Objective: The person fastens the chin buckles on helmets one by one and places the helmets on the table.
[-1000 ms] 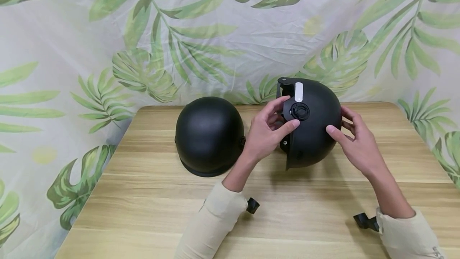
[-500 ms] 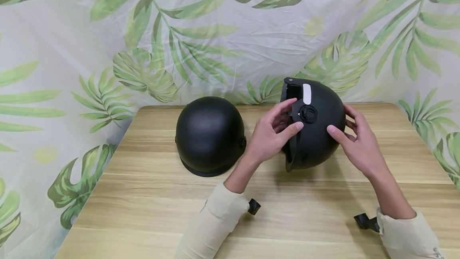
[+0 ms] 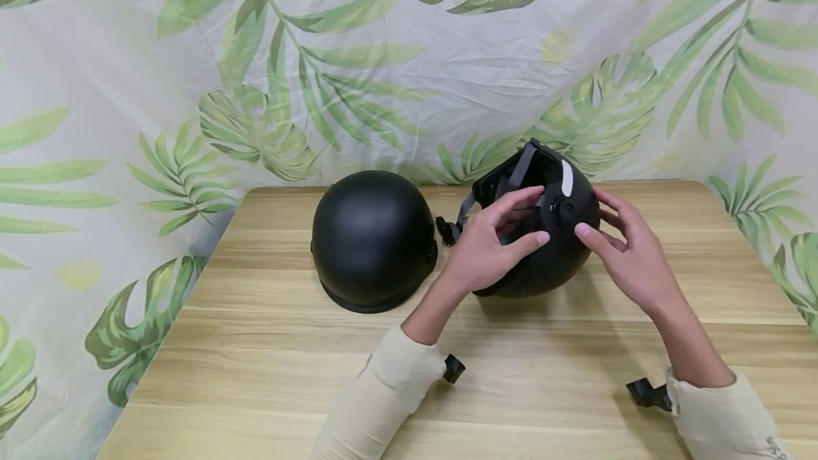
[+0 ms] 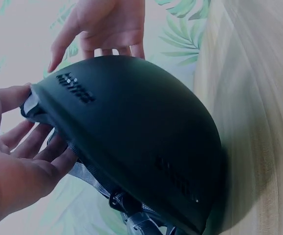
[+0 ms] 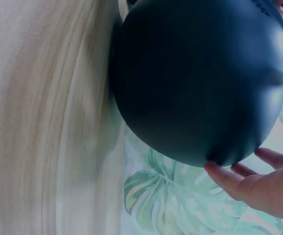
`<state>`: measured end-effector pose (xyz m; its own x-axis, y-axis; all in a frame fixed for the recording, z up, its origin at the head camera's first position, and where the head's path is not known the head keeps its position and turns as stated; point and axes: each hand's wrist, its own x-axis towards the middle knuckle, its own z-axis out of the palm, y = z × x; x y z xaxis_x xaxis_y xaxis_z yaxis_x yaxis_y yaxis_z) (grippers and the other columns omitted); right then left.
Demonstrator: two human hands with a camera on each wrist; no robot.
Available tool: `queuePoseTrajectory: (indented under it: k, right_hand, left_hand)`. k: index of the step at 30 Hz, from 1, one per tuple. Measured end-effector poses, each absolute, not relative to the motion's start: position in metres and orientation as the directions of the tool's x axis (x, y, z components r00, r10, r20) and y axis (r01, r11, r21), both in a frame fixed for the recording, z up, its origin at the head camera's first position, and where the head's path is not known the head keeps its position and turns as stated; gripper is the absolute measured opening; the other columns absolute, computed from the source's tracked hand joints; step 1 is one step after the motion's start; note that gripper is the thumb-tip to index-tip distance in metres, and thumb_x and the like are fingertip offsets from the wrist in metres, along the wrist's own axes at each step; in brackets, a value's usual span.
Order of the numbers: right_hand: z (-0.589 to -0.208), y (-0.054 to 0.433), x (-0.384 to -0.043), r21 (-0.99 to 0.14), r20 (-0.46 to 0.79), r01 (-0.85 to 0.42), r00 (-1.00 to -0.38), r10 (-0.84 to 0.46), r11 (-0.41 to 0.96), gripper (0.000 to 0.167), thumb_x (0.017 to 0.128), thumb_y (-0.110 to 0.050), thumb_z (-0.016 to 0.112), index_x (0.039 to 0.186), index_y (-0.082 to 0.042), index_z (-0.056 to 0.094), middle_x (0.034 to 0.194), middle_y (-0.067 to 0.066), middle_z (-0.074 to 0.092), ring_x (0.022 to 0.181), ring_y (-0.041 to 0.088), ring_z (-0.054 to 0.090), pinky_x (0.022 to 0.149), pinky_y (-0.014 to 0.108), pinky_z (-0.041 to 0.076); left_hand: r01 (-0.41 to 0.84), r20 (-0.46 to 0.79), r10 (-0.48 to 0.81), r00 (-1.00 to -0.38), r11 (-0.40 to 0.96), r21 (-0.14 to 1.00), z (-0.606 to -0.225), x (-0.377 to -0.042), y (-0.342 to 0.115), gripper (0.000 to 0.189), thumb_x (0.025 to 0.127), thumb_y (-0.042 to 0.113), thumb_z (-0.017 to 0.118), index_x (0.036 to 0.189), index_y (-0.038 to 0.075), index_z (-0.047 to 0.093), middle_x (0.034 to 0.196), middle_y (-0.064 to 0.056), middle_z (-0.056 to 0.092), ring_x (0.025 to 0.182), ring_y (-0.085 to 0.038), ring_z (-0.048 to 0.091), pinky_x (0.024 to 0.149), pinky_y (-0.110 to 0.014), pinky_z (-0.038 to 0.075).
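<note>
Both hands hold a black helmet (image 3: 543, 265) tipped on its side at the right half of the table, its inside facing left and partly hidden. My left hand (image 3: 488, 243) grips its rim; in the left wrist view the thumb lies outside and the fingers (image 4: 38, 142) reach inside. My right hand (image 3: 629, 250) holds the dome from the right, thumb and fingers spread around it. A round knob (image 3: 562, 211) and a white strip (image 3: 566, 178) show on the shell. Grey straps (image 3: 522, 167) and a black buckle (image 3: 446, 230) hang at the opening.
A second black helmet (image 3: 373, 240) stands dome up, just left of my left hand. The wooden table (image 3: 255, 368) ends at a leaf-patterned cloth (image 3: 358, 105) behind. Small black mounts (image 3: 454, 369) stick out from the sleeve cuffs.
The held helmet has turned so its opening, straps and buckle now show on the left, and its knob and white strip have shifted right. Both hands keep hold; the other helmet stays put.
</note>
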<state>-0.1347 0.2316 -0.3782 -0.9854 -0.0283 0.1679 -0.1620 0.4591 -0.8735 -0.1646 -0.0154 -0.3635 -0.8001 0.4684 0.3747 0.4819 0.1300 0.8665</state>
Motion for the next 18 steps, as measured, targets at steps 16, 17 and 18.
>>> queuePoseTrajectory:
  k: [16,17,18]
  right_hand:
    - [-0.372,0.23,-0.128,-0.836,0.242,-0.203,-0.97,0.011,0.51,0.083,0.101,-0.031,0.074,0.17,-0.018,0.032,0.172,0.018,0.032,0.158,0.043,0.031,0.125,0.069,0.029]
    - [-0.372,0.23,-0.128,-0.834,0.243,-0.202,-0.97,0.014,0.514,0.084,0.1,-0.031,0.075,0.17,-0.018,0.031,0.172,0.018,0.032,0.158,0.043,0.031,0.125,0.069,0.028]
    - [-0.372,0.23,-0.128,-0.832,0.245,-0.201,-0.969,0.017,0.517,0.084,0.1,-0.031,0.076,0.17,-0.017,0.032,0.172,0.018,0.032,0.157,0.043,0.032,0.125,0.069,0.028]
  left_hand:
    - [0.494,0.377,0.468,-0.799,0.153,0.856,-0.361,-0.168,-0.025,0.05,0.102,0.01,0.073,0.15,0.004,0.06,0.151,-0.014,0.065,0.14,-0.027,0.064,0.115,-0.034,0.053]
    - [0.49,0.376,0.46,-0.805,0.158,0.857,-0.361,-0.169,-0.027,0.05,0.102,0.011,0.073,0.15,0.004,0.06,0.151,-0.014,0.065,0.14,-0.027,0.064,0.115,-0.035,0.053]
    - [0.484,0.371,0.452,-0.811,0.164,0.86,-0.362,-0.17,-0.028,0.05,0.102,0.011,0.073,0.15,0.005,0.06,0.151,-0.014,0.065,0.14,-0.027,0.063,0.115,-0.036,0.053]
